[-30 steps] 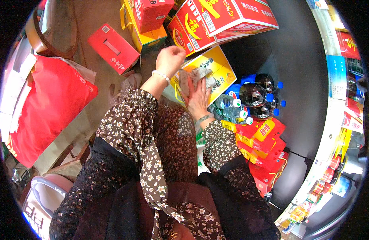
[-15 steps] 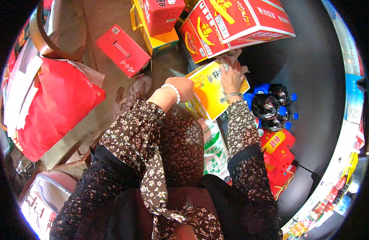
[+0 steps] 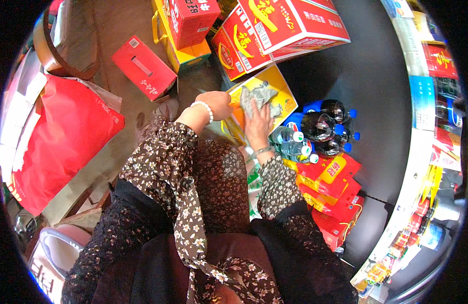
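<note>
A yellow carton point(image 3: 285, 112) with pictures of oranges is tilted in front of me. Closed at its left edge is my left hand point(image 3: 217, 105), which wears a white bead bracelet; its fingertips are partly hidden. My right hand point(image 3: 259, 127) presses a crumpled grey cloth point(image 3: 260, 97) against the carton's top face, fingers spread over it. Just right of the carton stand clear water bottles point(image 3: 294, 149) with pale caps and dark soda bottles point(image 3: 317, 126) with blue caps. A white-and-green package lies below, partly behind my right sleeve.
Large red cartons point(image 3: 289, 30) are stacked beyond the yellow one. A small red box point(image 3: 142, 68) with a handle sits on the floor to the left. Red gift packages point(image 3: 335, 195) lie at the right, before a curved, stocked shelf edge point(image 3: 416, 131). A red bag point(image 3: 66, 137) stands far left.
The cloth and my right hand have slid left and nearer over the carton's top. My left hand stays at the carton's edge. The whole view has shifted, uncovering the water bottles.
</note>
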A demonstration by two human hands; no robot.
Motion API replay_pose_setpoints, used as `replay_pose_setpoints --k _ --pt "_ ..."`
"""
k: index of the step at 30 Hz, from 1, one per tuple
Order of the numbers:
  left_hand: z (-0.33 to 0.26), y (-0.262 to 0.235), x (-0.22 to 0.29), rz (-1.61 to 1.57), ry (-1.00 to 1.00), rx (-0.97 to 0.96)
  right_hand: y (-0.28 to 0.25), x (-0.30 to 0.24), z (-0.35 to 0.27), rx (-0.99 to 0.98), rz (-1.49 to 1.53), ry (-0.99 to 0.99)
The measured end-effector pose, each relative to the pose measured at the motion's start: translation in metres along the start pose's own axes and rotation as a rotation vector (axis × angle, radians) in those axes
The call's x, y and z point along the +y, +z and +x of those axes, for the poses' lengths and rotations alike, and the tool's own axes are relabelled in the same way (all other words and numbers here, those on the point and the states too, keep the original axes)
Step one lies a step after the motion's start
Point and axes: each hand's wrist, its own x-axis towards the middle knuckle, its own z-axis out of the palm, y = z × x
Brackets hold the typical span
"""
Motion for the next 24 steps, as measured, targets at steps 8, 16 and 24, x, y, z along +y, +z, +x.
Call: replay_pose_setpoints --k 8,16,24 --pt "-0.006 -0.006 0.002 -0.065 0.001 0.009 -0.092 0.043 0.016 -0.506 1.211 0.155" --pt "-0.012 -0.012 0.003 -0.087 0.016 0.073 -0.111 0.051 0.040 0.296 0.260 -0.054" --pt "-0.011 -0.007 0.000 -0.079 0.016 0.109 -0.004 0.030 0.030 0.150 -0.129 0.205"
